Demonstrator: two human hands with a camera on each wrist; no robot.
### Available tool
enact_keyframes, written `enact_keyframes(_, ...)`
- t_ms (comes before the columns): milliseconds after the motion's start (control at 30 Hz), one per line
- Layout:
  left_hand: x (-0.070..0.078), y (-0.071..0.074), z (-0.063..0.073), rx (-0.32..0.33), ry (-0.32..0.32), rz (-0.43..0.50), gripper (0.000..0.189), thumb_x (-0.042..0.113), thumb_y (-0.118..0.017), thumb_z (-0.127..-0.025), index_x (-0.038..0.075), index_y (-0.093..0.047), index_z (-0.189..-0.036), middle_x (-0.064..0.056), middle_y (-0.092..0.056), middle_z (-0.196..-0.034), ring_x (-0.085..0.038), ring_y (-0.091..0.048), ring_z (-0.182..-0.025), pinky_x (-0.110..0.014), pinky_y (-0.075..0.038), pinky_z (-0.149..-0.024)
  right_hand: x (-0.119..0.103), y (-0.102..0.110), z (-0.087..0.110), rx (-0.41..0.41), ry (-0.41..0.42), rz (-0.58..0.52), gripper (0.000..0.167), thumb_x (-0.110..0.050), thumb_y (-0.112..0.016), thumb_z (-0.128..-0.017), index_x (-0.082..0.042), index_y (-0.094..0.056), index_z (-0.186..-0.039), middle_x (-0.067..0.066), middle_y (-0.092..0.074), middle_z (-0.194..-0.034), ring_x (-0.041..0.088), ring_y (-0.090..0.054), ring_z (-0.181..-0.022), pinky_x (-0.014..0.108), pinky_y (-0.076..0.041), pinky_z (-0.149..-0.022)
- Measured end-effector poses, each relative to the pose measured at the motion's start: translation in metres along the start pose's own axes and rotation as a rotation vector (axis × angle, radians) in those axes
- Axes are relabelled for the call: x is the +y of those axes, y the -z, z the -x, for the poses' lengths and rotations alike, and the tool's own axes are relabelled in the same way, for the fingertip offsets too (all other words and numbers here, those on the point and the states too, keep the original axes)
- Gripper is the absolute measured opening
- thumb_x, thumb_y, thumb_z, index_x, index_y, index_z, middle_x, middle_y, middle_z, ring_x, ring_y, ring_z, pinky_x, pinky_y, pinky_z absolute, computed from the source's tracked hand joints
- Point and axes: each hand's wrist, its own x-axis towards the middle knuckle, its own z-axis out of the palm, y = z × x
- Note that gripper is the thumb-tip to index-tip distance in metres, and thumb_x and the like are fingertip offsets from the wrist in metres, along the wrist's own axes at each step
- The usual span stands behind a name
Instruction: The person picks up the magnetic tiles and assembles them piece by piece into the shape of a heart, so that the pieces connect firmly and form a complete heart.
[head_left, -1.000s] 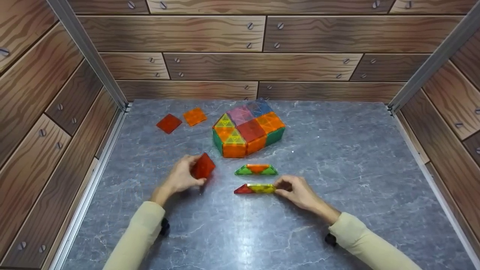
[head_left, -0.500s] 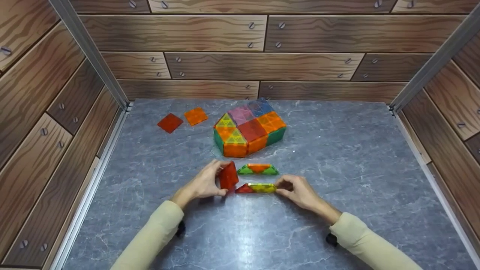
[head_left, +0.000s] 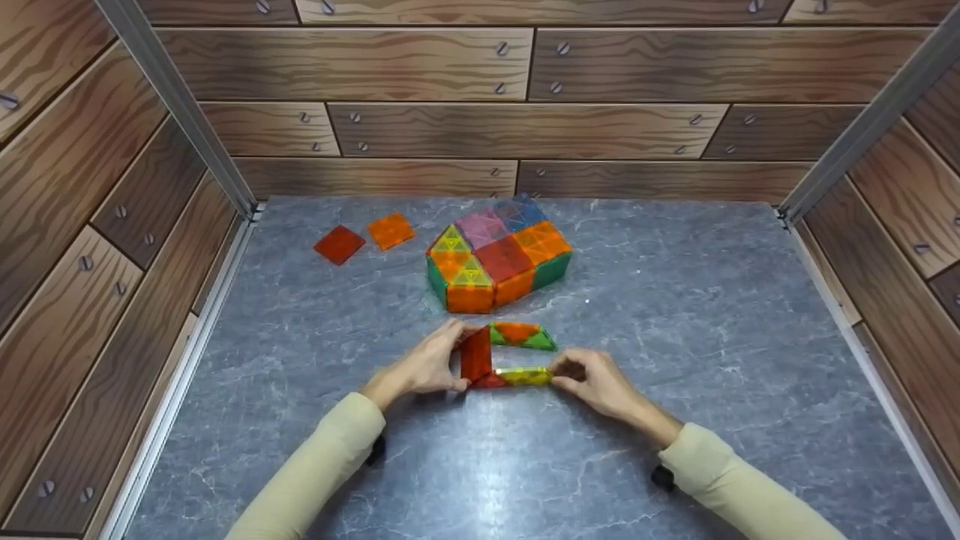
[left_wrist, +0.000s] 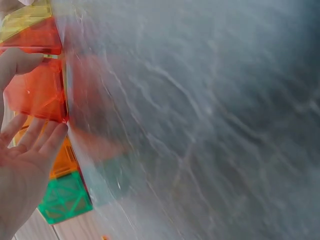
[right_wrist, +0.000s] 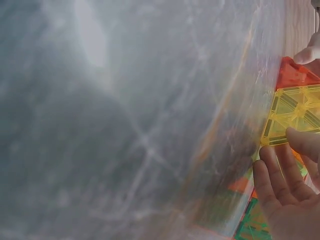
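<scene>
My left hand (head_left: 427, 364) holds a translucent red square magnetic tile (head_left: 476, 356) upright, thumb on the near edge and fingers on the far edge. The tile stands across the left ends of two low upright strips. The near strip joins a small red triangle tile (head_left: 489, 381) to a yellow tile (head_left: 525, 376); my right hand (head_left: 598, 384) pinches the yellow tile's right end. Behind it is the far strip, an orange tile (head_left: 516, 331) between green pieces, now slanted. In the left wrist view, the red square (left_wrist: 37, 85) meets the near strip's red piece (left_wrist: 37, 36).
A closed, low block of magnetic tiles (head_left: 504, 259) in several colours stands behind the strips. Flat on the grey marbled tabletop (head_left: 712, 315), a red square (head_left: 340, 245) and an orange square (head_left: 391, 231) lie at the back left. Wood-patterned panels (head_left: 420, 67) enclose the table.
My left hand has carried the red square rightward to the strips' left ends. The far strip's left end has shifted and the strip now slants. My right hand stays on the yellow tile.
</scene>
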Motion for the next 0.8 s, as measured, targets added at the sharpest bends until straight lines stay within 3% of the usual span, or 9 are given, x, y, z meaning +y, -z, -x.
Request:
enact_keyframes(233,0.0018,-0.0015,-0.0009,-0.013,-0.014,0.039,0.080,0.009,-0.088,-0.081,0.007,-0.046,-0.149,-0.014,-0.054,-0.146,-0.032,-0.059,-0.136,-0.045,-0.050,-0.117,-0.0002,-0.0011,0.0019,-0.015,-0.008,-0.011,0.009,-0.007,-0.079,-0.092,-0.011,-0.076,-0.099,0.008,-0.078,-0.098,0.006,-0.070,-0.085,0.022,-0.060,-0.076)
enact_keyframes(600,-0.0011,-0.0049,-0.0005,0.010,-0.070,0.006,0.079,0.011,-0.090,-0.080,0.007,-0.048,-0.147,-0.013,-0.057,-0.143,-0.033,-0.061,-0.132,-0.045,-0.053,-0.114,0.0024,0.0005,0.0054,-0.035,-0.013,-0.002,0.007,-0.014,-0.080,-0.094,-0.014,-0.077,-0.099,0.005,-0.079,-0.098,0.005,-0.069,-0.085,0.021,-0.059,-0.075)
enact_keyframes(800,-0.0039,0.0010,0.0020,0.017,-0.050,0.008,0.080,0.015,-0.090,-0.080,0.004,-0.049,-0.148,-0.017,-0.057,-0.144,-0.035,-0.062,-0.133,-0.049,-0.051,-0.115,0.0035,0.0015,0.0054,-0.044,-0.011,-0.011,0.008,-0.016,-0.080,-0.094,-0.013,-0.076,-0.100,0.006,-0.079,-0.098,0.005,-0.069,-0.085,0.021,-0.059,-0.075)
